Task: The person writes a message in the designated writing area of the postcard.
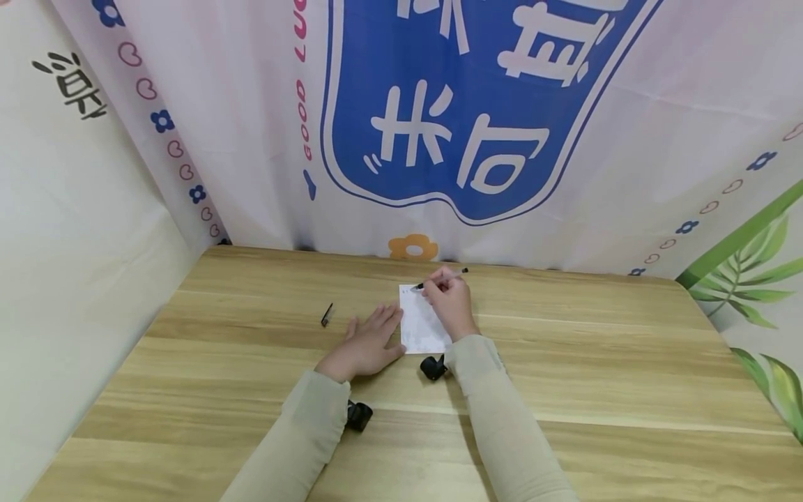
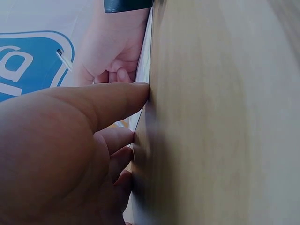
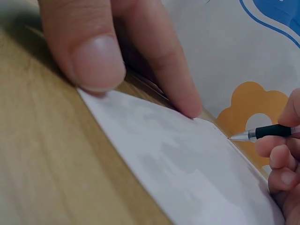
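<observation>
A white sheet of paper (image 1: 422,324) lies on the wooden table, with a few small marks near its top left corner. My right hand (image 1: 450,304) pinches a pen (image 1: 456,274) with a black grip; in the right wrist view the pen's tip (image 3: 234,138) meets the far part of the paper (image 3: 164,150). My left hand (image 1: 369,343) lies with spread, fairly straight fingers, and its thumb and fingertips touch the paper's left edge. In the left wrist view the left thumb (image 2: 117,101) presses down at that edge, with the right hand (image 2: 112,51) beyond.
A black pen cap (image 1: 327,315) lies on the table (image 1: 251,390) left of the left hand. Black wrist cameras (image 1: 359,416) sit at both wrists. Behind the table's far edge hangs a printed curtain (image 1: 263,139) with a blue sign and an orange flower.
</observation>
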Tool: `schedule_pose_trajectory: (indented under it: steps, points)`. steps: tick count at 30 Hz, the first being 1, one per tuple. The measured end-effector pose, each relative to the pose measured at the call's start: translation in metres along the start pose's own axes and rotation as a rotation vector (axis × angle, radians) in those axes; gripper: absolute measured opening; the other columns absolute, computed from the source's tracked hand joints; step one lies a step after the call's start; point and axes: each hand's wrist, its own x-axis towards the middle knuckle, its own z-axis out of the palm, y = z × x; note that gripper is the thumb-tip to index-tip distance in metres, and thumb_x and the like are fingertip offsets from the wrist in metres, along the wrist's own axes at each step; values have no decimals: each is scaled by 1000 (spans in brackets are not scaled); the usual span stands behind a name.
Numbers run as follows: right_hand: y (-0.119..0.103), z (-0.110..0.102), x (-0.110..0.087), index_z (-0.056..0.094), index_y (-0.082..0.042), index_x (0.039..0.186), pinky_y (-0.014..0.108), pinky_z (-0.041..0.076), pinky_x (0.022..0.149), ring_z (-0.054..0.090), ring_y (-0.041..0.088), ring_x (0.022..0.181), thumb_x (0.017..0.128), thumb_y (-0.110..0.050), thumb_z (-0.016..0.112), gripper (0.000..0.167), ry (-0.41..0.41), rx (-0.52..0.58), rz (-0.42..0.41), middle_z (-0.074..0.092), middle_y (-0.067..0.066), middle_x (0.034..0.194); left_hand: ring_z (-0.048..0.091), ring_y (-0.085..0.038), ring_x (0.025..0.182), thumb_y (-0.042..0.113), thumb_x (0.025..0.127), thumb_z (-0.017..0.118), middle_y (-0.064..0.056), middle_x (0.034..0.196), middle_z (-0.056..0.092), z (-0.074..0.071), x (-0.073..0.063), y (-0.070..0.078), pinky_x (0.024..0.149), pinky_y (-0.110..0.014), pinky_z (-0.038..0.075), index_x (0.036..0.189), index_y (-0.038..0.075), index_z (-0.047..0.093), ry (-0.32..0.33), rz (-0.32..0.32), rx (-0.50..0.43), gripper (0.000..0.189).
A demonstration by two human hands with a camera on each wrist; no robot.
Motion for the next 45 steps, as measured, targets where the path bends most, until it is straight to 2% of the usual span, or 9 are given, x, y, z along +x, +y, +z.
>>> schedule_pose_trajectory:
  steps: [9,20,23,26,31,35,39,45]
  points:
    - [1,1,1,65,-7,85,23,46,56,57,16,64,94,-8,62,9,-6,-3,-9,65,8,78,1,-29,156,37,106,52,-9,170,9,0,0,-1,119,-64,-4,163,9,19,4,4,7,71]
    - [1,2,0,64,-1,87,22,47,59,57,16,65,96,-3,63,9,-10,7,6,64,8,78,1,-28,156,37,107,51,-8,170,9,2,0,-2,119,-64,-4,163,9,19,5,9,13,70]
    - [-7,1,-3,64,2,88,21,47,59,56,15,66,97,0,61,10,-19,-4,19,64,10,80,1,-28,156,37,107,50,-7,170,8,3,0,-3,119,-64,-4,163,9,19,4,7,16,70]
    - [-24,0,-10,63,4,88,21,47,60,57,15,67,97,2,60,10,-29,-16,26,64,14,81,1,-28,156,37,107,51,-7,170,8,3,1,-3,119,-64,-5,163,10,18,4,3,13,70]
    - [-42,-3,-18,63,3,85,21,47,60,57,13,66,95,3,59,10,-30,-19,14,64,16,82,0,-28,156,36,107,51,-7,170,8,2,0,-1,119,-64,-5,163,10,18,2,-3,4,71]
    - [-29,-1,-11,63,3,88,21,47,60,57,14,67,96,1,59,9,-26,-28,31,65,19,84,1,-28,156,36,107,51,-8,170,8,1,0,0,119,-64,-5,163,9,18,1,-3,10,71]
    - [-6,1,-1,64,1,89,21,46,58,57,14,67,95,-1,61,8,-13,-17,36,66,15,82,1,-28,156,37,106,51,-7,170,8,1,1,-1,119,-64,-5,163,9,18,1,-3,13,71]
    - [1,1,1,64,-4,85,23,47,58,58,18,66,95,-4,62,10,1,-7,-3,64,9,78,0,-27,156,37,106,51,-6,170,6,3,4,-3,119,-63,-6,163,11,17,-13,-17,10,72]
